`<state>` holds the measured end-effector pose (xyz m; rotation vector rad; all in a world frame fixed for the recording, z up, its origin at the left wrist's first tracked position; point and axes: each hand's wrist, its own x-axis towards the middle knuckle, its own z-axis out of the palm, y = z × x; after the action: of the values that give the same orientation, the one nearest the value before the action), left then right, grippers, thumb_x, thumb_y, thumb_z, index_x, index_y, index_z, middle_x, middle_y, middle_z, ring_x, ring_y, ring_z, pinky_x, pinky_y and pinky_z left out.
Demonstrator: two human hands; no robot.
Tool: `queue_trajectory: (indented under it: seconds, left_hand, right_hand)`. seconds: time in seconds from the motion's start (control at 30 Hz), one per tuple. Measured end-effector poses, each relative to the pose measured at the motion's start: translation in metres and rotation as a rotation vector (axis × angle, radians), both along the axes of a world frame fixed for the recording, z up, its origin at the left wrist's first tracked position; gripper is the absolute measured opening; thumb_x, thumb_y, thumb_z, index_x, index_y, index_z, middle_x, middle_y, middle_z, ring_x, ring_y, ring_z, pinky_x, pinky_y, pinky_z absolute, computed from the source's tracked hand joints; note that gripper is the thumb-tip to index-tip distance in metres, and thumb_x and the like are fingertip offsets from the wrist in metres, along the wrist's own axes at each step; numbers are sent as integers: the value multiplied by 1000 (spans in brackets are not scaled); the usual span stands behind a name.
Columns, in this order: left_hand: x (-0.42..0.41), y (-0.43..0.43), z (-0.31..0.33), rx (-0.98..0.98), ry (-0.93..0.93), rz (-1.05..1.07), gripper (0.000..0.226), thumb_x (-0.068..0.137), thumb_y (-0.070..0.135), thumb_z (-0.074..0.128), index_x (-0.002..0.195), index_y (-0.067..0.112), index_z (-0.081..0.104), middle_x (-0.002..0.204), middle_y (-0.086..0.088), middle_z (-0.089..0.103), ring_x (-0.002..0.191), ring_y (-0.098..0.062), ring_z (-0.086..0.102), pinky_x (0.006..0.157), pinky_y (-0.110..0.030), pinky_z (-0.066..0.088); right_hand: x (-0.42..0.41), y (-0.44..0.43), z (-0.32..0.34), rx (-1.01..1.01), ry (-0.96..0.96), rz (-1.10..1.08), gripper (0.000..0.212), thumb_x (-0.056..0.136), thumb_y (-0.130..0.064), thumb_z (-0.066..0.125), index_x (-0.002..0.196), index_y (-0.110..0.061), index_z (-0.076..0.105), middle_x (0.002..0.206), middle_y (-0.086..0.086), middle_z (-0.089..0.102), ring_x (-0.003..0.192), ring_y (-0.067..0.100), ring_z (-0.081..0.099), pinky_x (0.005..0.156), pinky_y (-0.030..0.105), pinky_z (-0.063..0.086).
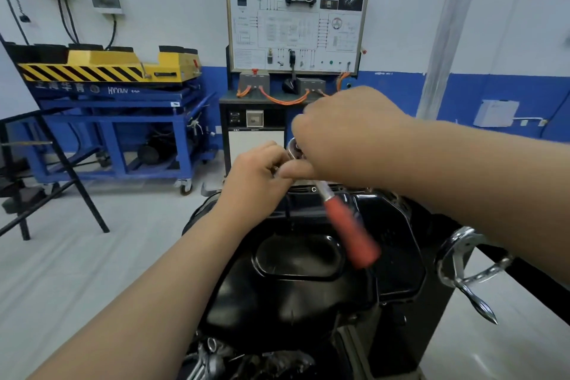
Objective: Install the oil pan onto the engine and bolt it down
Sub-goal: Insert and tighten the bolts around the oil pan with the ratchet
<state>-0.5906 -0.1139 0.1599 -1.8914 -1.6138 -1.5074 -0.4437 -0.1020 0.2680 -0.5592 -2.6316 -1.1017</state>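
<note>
The glossy black oil pan (296,259) lies on top of the engine in the lower middle of the view. A ratchet wrench with an orange-red handle (351,233) stands over the pan's far edge, its chrome head (294,148) between my two hands and its handle blurred. My right hand (348,136) is curled over the ratchet's head from above. My left hand (257,168) pinches the tool just below the head, at the far rim of the pan. The socket and bolt are hidden by my fingers.
A chrome crank handle (468,268) of the engine stand sticks out at the right. Several loose wrenches (206,361) lie at the bottom edge. Behind stand a training console with a wiring board (296,18), a blue cart (117,120) carrying a yellow unit, and a black frame (61,170) at left.
</note>
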Motion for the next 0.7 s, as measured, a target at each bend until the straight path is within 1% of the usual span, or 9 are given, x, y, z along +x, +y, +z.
queue_trajectory:
  seconds: [0.13, 0.17, 0.23, 0.3, 0.37, 0.47, 0.53, 0.6, 0.7]
  left_hand:
    - [-2, -2, -1, -19, -68, -122, 4, 84, 18, 70, 82, 15, 69, 66, 13, 56, 61, 2, 49, 60, -9, 34]
    - [-2, -1, -1, -12, -65, -116, 5, 84, 18, 70, 82, 22, 68, 64, 17, 56, 61, 4, 49, 60, -8, 34]
    - [-2, 0, -2, 12, -54, -66, 18, 82, 23, 71, 75, 34, 59, 63, 24, 53, 61, 6, 47, 58, -8, 33]
    - [1, 0, 0, 51, -38, 22, 33, 76, 28, 70, 61, 40, 43, 64, 29, 51, 60, 10, 45, 54, -8, 31]
    - [1, 1, -1, 64, -41, 66, 38, 71, 23, 62, 53, 38, 32, 55, 24, 50, 56, 14, 43, 50, -5, 30]
    - [-4, 1, -4, 25, -95, -22, 36, 78, 17, 69, 56, 35, 47, 53, 22, 51, 49, 7, 43, 47, -7, 30]
    - [-5, -1, -4, -25, -119, -150, 13, 84, 23, 68, 72, 25, 64, 56, 25, 54, 50, 5, 43, 50, -8, 31]
    - [-3, -1, -4, -40, -87, -195, 9, 86, 24, 66, 80, 31, 66, 61, 26, 57, 54, 6, 46, 54, -8, 33]
    - [1, 1, -1, -26, -69, -56, 27, 81, 33, 70, 63, 37, 51, 59, 22, 52, 53, 1, 43, 51, -12, 29]
  right_hand:
    - [7, 14, 15, 49, -176, 167, 25, 92, -31, 48, 113, -16, 49, 109, 0, 53, 103, 21, 49, 79, 35, 43]
    - [8, 14, 16, -13, -136, 134, 26, 91, -31, 50, 113, -17, 49, 112, 1, 54, 102, 21, 50, 82, 36, 45]
    - [7, 13, 10, -15, -44, 75, 28, 89, -45, 51, 93, -18, 49, 95, 1, 57, 81, 22, 53, 67, 37, 45]
    - [3, 8, -1, -20, 71, -41, 50, 84, -63, 42, 67, -17, 40, 67, -1, 49, 54, 17, 43, 48, 29, 30]
    - [-1, 1, -10, -119, 169, -114, 57, 81, -71, 35, 57, -19, 37, 56, -2, 41, 48, 15, 37, 44, 25, 23]
    - [-1, 5, -4, -10, 67, -5, 48, 86, -59, 44, 65, -16, 39, 67, -3, 48, 56, 17, 43, 49, 29, 33]
    - [6, 12, 6, 147, -88, 165, 22, 93, -37, 48, 90, -14, 49, 93, 2, 55, 81, 22, 51, 66, 36, 40]
    - [11, 18, 10, 219, -146, 183, 18, 92, -18, 50, 109, -14, 51, 110, 6, 52, 97, 25, 50, 78, 37, 41]
    - [6, 10, 6, 175, -116, 135, 15, 89, -31, 52, 90, -17, 48, 90, 1, 49, 80, 22, 49, 67, 35, 38]
